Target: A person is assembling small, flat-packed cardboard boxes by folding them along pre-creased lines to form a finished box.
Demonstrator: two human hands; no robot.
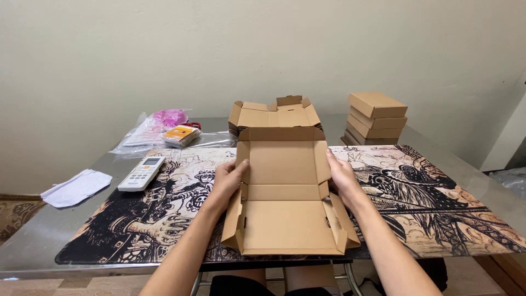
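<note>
From the head view, a flat-cut cardboard box (285, 192) lies half folded in the lower middle of the frame, on a printed desk mat (438, 203) that covers a metal table (33, 235). The left hand (230, 181) grips the box's left edge, fingers curled round the side wall and thumb on the inner panel. The right hand (342, 178) does the same on the right edge, fingers pressed flat along the wall. Both side walls stand partly raised and the near flaps splay outwards.

To fold it well, I'd say keep both hands level on the creases, so the walls rise square together, and tuck the small corner tabs inside before the lid comes over.

Just behind, in the upper middle, sits a stack of unfolded blanks (274, 116). To the upper right are finished boxes (377, 118), piled up. At left lie a white remote control (142, 173), a folded white cloth (76, 187) and plastic bags (159, 131).
</note>
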